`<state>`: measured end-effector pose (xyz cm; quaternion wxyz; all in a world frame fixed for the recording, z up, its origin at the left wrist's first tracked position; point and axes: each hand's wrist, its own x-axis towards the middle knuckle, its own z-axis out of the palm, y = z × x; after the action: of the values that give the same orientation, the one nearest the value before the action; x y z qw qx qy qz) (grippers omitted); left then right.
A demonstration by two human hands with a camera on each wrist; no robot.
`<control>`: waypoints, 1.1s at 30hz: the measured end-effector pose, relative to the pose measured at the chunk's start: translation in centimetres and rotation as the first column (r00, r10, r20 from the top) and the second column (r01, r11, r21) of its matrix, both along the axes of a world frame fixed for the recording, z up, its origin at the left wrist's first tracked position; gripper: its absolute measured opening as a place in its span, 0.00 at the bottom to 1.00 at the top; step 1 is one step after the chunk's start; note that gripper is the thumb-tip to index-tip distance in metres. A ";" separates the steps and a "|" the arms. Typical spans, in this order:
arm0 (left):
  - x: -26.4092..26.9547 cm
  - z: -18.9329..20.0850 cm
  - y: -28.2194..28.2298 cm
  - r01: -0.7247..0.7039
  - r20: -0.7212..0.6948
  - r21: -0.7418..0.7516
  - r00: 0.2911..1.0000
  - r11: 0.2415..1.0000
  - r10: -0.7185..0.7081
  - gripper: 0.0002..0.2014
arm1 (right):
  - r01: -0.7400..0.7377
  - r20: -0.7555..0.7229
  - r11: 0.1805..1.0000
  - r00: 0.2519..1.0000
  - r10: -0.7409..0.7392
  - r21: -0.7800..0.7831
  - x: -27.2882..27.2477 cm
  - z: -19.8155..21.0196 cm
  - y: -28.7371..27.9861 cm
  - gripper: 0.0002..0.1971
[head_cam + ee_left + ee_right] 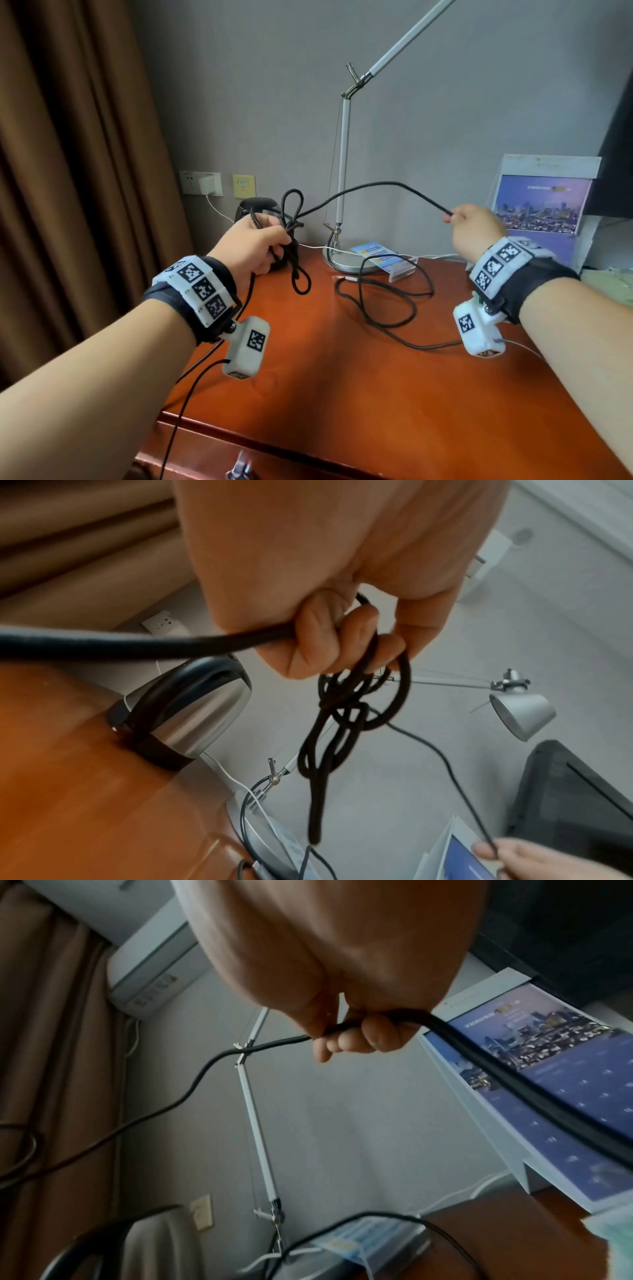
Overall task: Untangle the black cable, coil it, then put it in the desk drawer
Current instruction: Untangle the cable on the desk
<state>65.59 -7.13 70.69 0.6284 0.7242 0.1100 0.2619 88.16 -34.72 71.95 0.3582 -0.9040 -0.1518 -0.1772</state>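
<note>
A knotted bunch of the black cable (pixel 295 240) hangs from my left hand (pixel 255 245), held above the back left of the desk. In the left wrist view my curled fingers (pixel 310 642) grip the tangled loops of the black cable (pixel 342 718). One strand (pixel 376 186) arcs rightward through the air to my right hand (pixel 474 228), which pinches it. The right wrist view shows my right hand (pixel 342 1034) with thumb and fingers closed round the cable (pixel 267 1045). More cable (pixel 387 301) lies in loose curves on the red-brown desk (pixel 342 377). The drawer front (pixel 219 455) sits at the bottom edge, closed.
A silver desk lamp (pixel 342 171) stands at the back centre with its base on the desk. A black and steel kettle (pixel 185 707) is behind my left hand. A blue calendar stand (pixel 544 205) and a small card holder (pixel 387 260) are at the right. Brown curtain (pixel 68 171) hangs left.
</note>
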 end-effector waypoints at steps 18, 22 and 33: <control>-0.4 -0.2 1.2 0.020 0.065 -0.285 0.998 0.958 -0.002 0.10 | 0.149 -0.010 0.786 0.981 -0.194 -0.600 0.1 -4.3 -1.9 0.25; 0.1 -0.4 0.5 0.054 0.082 -0.325 0.996 0.944 -0.029 0.14 | 0.093 -0.125 0.911 0.980 -0.155 -0.401 -0.9 -3.4 -0.5 0.27; 0.9 -1.2 -0.2 0.158 0.104 -0.290 0.986 0.944 -0.133 0.09 | -0.483 -0.338 0.627 0.875 0.345 -0.610 -6.2 -6.7 4.9 0.23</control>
<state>66.47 -7.29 69.54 0.7518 0.6161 0.0683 0.2250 82.01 -29.82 65.26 0.0471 -0.9233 -0.3756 0.0648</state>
